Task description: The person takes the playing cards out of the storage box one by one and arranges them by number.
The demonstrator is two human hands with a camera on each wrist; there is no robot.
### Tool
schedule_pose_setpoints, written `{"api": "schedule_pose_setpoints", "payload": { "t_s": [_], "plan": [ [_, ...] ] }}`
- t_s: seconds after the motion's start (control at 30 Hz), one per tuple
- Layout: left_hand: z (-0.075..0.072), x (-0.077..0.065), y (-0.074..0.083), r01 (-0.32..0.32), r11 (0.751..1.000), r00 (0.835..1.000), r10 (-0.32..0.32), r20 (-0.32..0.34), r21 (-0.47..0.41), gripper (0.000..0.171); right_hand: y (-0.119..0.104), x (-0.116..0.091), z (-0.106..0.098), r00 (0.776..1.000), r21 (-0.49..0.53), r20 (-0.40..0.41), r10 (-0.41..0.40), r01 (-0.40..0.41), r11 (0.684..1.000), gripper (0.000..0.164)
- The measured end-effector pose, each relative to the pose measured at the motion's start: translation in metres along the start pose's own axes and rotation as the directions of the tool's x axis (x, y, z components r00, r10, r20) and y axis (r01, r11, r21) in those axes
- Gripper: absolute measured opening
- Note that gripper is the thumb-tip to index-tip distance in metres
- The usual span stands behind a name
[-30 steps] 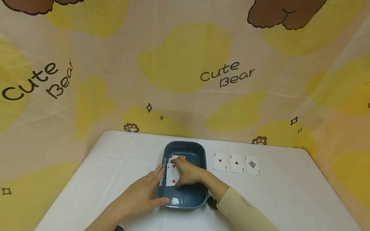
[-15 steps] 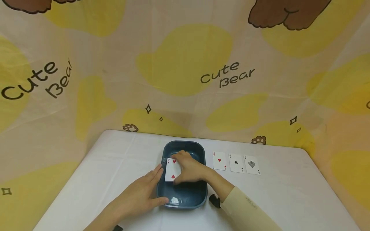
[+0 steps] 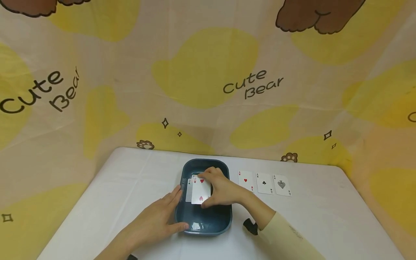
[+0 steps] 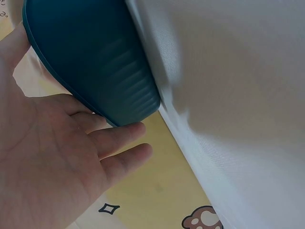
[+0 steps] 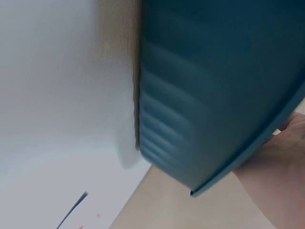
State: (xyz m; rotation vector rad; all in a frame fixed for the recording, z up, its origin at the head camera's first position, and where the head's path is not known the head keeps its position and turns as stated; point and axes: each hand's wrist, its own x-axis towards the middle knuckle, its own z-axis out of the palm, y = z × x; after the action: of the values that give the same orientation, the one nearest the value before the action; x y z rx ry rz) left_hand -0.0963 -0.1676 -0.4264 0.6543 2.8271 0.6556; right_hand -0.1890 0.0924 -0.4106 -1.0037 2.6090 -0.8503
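My right hand [image 3: 224, 188] pinches a two of hearts playing card [image 3: 197, 192] between its thumb at the lower edge and fingers at the upper edge, over the dark blue tray [image 3: 204, 220]. Another white card [image 3: 188, 195] shows partly from beneath it; its face is mostly covered. Against the tray's left side lies my left hand [image 3: 151, 222], its fingers straight and its thumb at the near rim. In the left wrist view the left fingers [image 4: 116, 136] touch the tray's wall [image 4: 102, 62]. From the right wrist view, the tray's side hides the right fingers and the cards.
Right of the tray, an ace of hearts [image 3: 246, 180], an ace of clubs [image 3: 264, 183] and an ace of spades [image 3: 281, 185] lie face up in a row on the white table [image 3: 318, 213]. A yellow patterned cloth [image 3: 204, 72] hangs behind the table.
My right hand has shifted the two of hearts rightward, uncovering part of another card at its left. My left hand has stayed at the tray's side.
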Motion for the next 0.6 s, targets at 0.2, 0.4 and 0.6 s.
{"api": "schedule_pose_setpoints", "payload": {
  "t_s": [0.2,0.4,0.6],
  "plan": [
    [0.000,0.001,0.000,0.009,1.000,1.000,-0.009,0.003,0.005,0.108,0.003,-0.010,-0.009,1.000,0.018,-0.013,0.016,-0.015,1.000,0.084],
    [0.001,0.000,0.001,0.012,1.000,1.000,-0.012,0.000,0.005,0.108,0.005,-0.021,-0.016,0.999,0.033,-0.039,0.030,-0.029,0.999,0.084],
    [0.001,0.000,0.000,0.003,1.000,1.000,-0.003,-0.010,0.007,0.106,0.012,-0.033,-0.021,0.997,0.049,-0.063,0.040,-0.037,0.998,0.086]
  ]
}}
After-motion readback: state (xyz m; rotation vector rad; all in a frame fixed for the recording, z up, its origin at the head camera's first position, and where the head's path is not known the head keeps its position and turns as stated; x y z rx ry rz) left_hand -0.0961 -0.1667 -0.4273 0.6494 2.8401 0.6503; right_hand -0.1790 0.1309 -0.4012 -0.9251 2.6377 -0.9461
